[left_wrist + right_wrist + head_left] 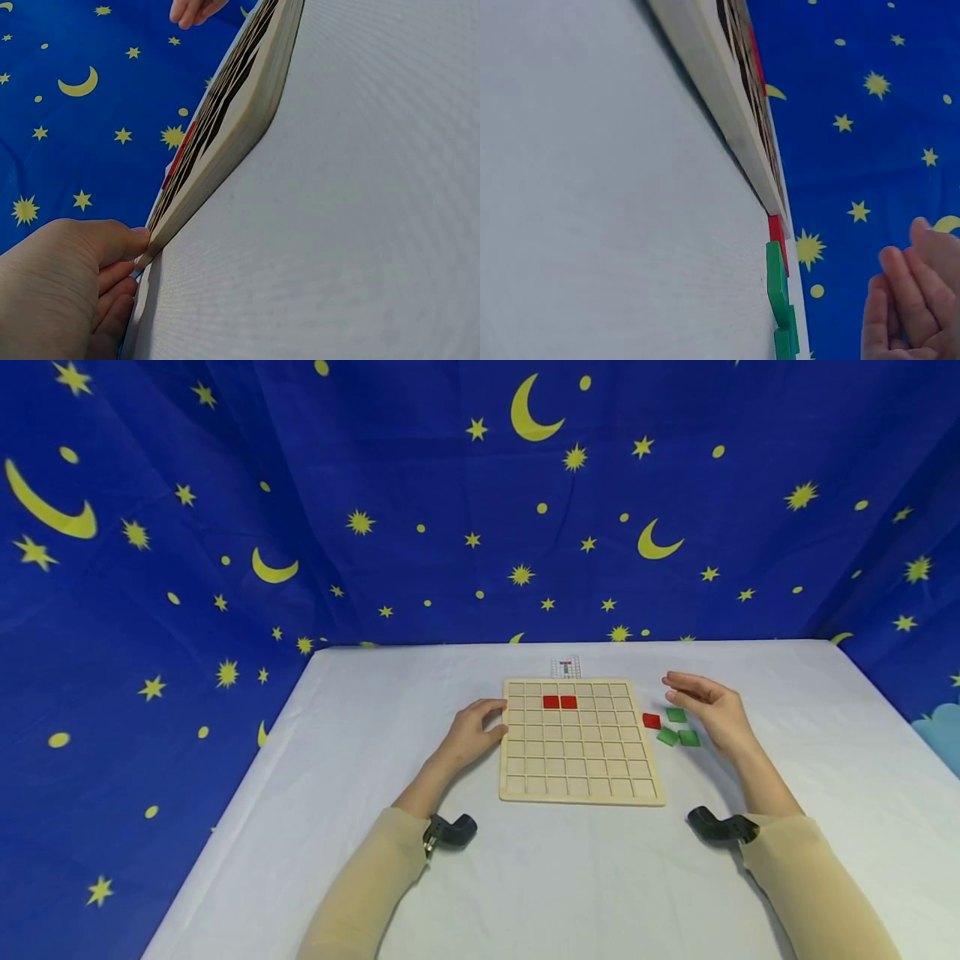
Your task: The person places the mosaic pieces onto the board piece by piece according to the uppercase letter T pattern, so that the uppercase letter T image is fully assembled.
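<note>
A square wooden grid board (pixel 573 791) lies on the table, two red tiles (pixel 560 702) side by side in its second row from the back. My left hand (pixel 472 732) touches the board's left edge, thumb and forefinger apart along it; the left wrist view shows the thumb (pixel 120 241) at the rim. Right of the board, my right hand (pixel 708 706) hovers with loosely bent fingers and holds nothing. Close to it lie one loose red tile (pixel 651 721) and several green tiles (pixel 688 738). In the right wrist view the right hand (pixel 915 300) stands above these tiles.
Behind the board's far edge lies a small printed grid card (pixel 566 667) with a red and green pattern. A white cloth (pixel 585 877) covers the table. Blue curtains (pixel 450 485) with stars and moons hang at the back and sides.
</note>
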`<state>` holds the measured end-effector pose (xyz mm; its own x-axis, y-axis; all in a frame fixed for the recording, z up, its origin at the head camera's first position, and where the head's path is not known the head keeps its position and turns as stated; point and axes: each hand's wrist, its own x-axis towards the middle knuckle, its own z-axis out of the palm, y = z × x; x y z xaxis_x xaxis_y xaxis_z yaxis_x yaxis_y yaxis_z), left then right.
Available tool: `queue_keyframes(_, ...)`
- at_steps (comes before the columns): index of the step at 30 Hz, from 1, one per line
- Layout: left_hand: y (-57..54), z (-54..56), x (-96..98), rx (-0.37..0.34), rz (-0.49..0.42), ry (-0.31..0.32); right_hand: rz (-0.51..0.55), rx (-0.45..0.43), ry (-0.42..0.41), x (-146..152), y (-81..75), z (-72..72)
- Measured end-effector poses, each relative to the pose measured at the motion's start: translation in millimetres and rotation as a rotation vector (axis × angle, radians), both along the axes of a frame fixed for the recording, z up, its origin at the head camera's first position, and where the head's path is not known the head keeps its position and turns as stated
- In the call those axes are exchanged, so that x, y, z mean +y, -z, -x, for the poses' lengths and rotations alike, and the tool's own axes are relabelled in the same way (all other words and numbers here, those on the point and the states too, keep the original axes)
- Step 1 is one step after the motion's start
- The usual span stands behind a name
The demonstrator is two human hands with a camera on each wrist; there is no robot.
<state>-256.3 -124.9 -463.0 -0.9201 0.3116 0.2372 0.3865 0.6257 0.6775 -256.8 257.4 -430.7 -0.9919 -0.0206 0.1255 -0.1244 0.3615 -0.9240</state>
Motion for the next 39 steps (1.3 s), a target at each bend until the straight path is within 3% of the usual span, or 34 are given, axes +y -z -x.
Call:
queue_keyframes(19,-0.4,1.7,0.1,0.009,-0.009,0.012,-0.302,0.049,0.002,4,29.0,-1.1)
queue_keyframes(29,0.1,0.3,0.1,-0.002,-0.011,0.003,-0.351,0.083,-0.021,2,33.6,-5.2)
queue_keyframes(39,-0.6,-1.4,0.3,-0.005,-0.009,0.000,-0.429,0.173,-0.024,-1,34.6,-7.8)
